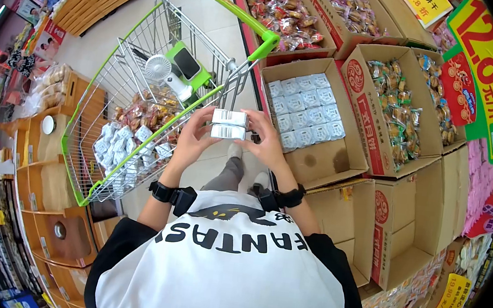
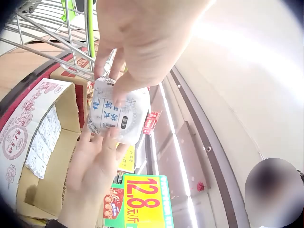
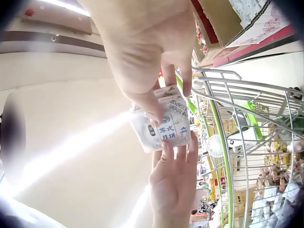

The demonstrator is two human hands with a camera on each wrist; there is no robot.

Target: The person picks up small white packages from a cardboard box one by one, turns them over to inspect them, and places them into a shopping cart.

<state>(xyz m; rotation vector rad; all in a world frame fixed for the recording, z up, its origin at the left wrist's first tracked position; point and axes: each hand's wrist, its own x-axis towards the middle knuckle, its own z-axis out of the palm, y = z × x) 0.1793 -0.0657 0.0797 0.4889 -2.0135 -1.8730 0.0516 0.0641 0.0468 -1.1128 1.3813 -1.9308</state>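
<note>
Two small white wrapped packets (image 1: 229,124) are stacked between both hands in front of the chest. The left hand (image 1: 196,135) grips their left side, and the right hand (image 1: 265,143) grips the right side, thumbs on the near face. In the left wrist view, blue print shows on a packet (image 2: 118,111) with fingers around its edges. The right wrist view shows the packets (image 3: 164,121) pinched between the left hand (image 3: 172,190) and the right hand (image 3: 147,52). Rows of similar white packets (image 1: 306,109) lie in a cardboard box (image 1: 333,167) to the right.
A green-rimmed shopping cart (image 1: 97,182) stands at the left, holding white packets (image 1: 122,152), other wrapped goods (image 1: 145,112) and a small white fan (image 1: 158,67). Boxes of wrapped goods (image 1: 283,21) line the right side, with an opened carton (image 1: 411,227) nearer. Wooden shelves (image 1: 50,192) stand at far left.
</note>
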